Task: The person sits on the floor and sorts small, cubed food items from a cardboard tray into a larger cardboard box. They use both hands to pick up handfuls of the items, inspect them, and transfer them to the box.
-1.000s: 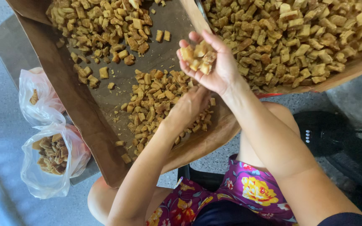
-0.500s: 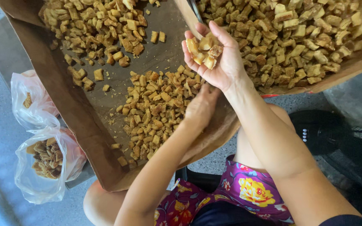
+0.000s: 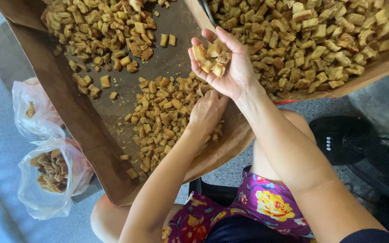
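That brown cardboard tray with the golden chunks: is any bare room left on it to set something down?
Yes. A bare strip of the left cardboard tray runs between the upper pile of chunks and the lower pile. Its left wall is bare too. The right tray is heaped full. The left hand rests on the lower pile; the right hand cups chunks.

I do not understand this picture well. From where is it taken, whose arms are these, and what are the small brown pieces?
The camera sits on a person's head and looks down, so both arms belong to that person, who wears flowered shorts. The right hand is turned palm up and cups a few golden-brown fried-looking chunks. The left hand rests palm down on a heap of the same pieces. That heap lies on a brown cardboard tray. A second cardboard tray, piled fuller, stands to the right. At the left are two clear plastic bags; the nearer one holds darker pieces. A black fan stands on the floor.
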